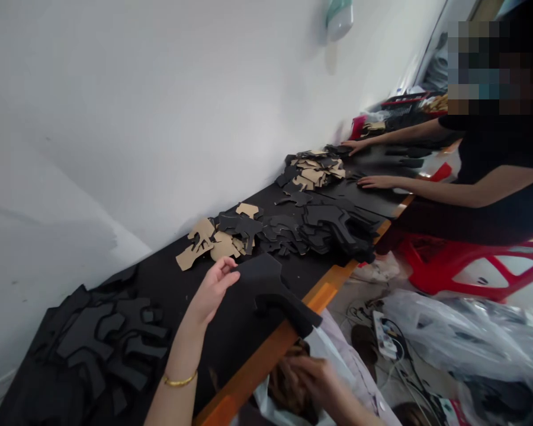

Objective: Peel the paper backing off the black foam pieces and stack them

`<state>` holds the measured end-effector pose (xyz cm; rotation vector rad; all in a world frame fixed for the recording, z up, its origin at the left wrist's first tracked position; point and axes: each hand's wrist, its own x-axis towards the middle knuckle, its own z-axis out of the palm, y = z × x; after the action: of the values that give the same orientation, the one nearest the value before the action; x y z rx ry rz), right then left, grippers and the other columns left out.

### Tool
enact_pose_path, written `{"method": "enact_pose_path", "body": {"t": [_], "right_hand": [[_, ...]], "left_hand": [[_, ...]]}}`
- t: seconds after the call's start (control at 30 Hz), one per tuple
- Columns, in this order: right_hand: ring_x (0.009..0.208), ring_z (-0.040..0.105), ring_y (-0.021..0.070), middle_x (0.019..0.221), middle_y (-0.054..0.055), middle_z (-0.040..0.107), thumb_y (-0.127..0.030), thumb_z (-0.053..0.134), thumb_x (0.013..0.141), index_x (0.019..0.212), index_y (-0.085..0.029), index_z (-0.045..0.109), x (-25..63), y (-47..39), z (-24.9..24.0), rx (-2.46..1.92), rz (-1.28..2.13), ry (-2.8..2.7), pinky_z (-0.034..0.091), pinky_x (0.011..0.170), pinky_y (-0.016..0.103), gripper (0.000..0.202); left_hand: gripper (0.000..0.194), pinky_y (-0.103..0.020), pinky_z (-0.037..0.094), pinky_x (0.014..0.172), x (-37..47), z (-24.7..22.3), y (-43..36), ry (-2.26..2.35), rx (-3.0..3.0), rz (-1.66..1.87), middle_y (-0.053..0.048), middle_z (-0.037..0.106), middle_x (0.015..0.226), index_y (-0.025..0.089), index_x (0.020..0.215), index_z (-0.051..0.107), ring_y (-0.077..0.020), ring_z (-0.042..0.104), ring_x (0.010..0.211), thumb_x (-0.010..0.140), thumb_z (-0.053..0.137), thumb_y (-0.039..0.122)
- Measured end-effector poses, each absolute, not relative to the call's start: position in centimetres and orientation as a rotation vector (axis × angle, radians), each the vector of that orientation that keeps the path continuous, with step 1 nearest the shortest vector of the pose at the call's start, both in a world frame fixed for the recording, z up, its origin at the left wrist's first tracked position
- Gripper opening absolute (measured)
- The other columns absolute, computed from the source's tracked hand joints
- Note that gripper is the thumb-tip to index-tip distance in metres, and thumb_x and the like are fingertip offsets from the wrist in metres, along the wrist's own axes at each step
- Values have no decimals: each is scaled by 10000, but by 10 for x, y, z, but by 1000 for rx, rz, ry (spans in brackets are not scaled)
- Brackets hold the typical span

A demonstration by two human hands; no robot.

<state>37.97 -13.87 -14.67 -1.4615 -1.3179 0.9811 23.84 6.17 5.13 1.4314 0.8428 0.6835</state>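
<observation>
My left hand (215,287) pinches the left edge of a black foam cut-out piece (266,275), which has a broad body and a curved arm reaching over the table's front edge. Below that edge, my right hand (317,378) is in among crumpled brown pieces (291,384) inside a white plastic bag (333,349). Blur and the brown pieces hide whether its fingers hold anything. Beyond my left hand lie tan cut-out pieces (193,255) and a row of black cut-out pieces (279,234). Another heap of black pieces (102,334) is at the left.
The black table (173,254) runs along a white wall and has an orange front edge. A co-worker's two hands (375,181) rest at the far end near a mixed tan and black heap (313,168). A red stool (466,266), plastic bags (466,331) and a power strip (385,334) are at the right.
</observation>
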Motion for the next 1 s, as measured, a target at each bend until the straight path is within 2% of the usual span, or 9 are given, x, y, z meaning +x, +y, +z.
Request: {"method": "enact_pose_path", "body": {"t": [0.13,0.2,0.27,0.37,0.6,1.0], "right_hand": [[753,674,196,981,70,699,-287,539,869,1184,-260,564,406,-140,-122,-1496,325,-1130,570,680,325,317],[780,684,199,991,60,705,-232,585,840,1141,-266,590,418,-136,-107,-1450,146,-1162,573,718,338,303],[786,695,210,939,53,724,-202,577,840,1020,-262,656,424,-130,-93,-1443,52,-1205,574,736,345,206],[752,701,222,847,59,737,-230,550,860,895,-241,699,424,-120,-81,-1472,84,-1230,578,707,347,154],[776,696,226,877,61,737,-323,578,853,936,-216,712,416,-110,-95,-1547,226,-1205,574,719,347,191],[809,683,231,898,74,725,-334,568,859,927,-213,715,414,-108,-101,-1557,277,-1227,563,710,341,202]], "left_hand": [[246,-184,368,596,240,37,67,854,1412,537,46,477,742,201,844,480,-80,458,644,704,661,290],[244,-192,365,605,241,27,71,842,1434,492,43,476,740,195,840,487,-84,459,656,702,668,281],[239,-204,368,629,242,16,77,821,1460,477,38,480,750,189,840,493,-93,467,684,705,670,279],[241,-230,381,684,242,-3,87,823,1507,493,28,500,784,179,840,511,-112,486,737,703,678,286],[262,-283,400,794,237,-35,105,835,1550,480,-13,556,868,166,857,551,-165,529,866,679,706,279],[252,-271,410,744,238,-52,109,867,1560,445,-9,599,811,163,830,572,-161,552,807,641,729,218]]}}
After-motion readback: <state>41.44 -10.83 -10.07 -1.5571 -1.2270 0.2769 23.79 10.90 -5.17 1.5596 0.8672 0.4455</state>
